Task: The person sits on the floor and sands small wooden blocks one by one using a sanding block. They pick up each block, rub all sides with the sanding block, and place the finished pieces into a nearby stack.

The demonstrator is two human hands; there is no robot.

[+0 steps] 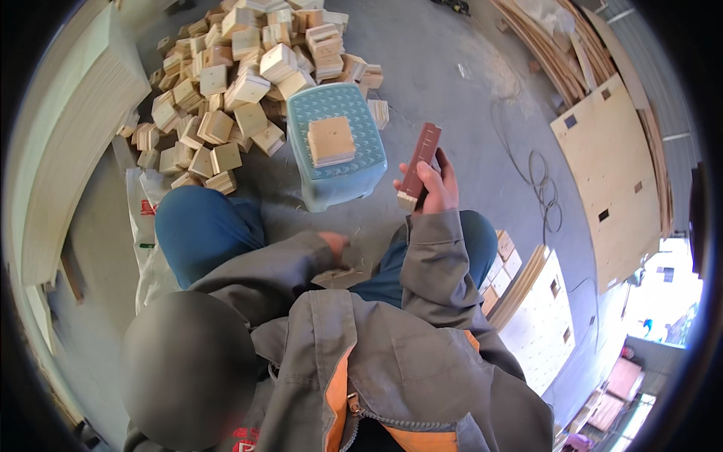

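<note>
My right hand, raised above my right knee, grips a long reddish-brown block. Pale marks show on its face, and its lower end looks like layered light wood; its exact kind is unclear. Between my knees, low down, is my left hand, smeared by motion with its fingers not readable. A light wooden piece lies partly hidden just below it. In front of me stands a light blue plastic stool. A short stack of square plywood pieces rests on its top.
A large heap of square wooden blocks spreads behind and left of the stool. Tall stacked sheets stand far left. At right are a cable, a plywood panel with cutouts and another board. A white sack sits beside my left knee.
</note>
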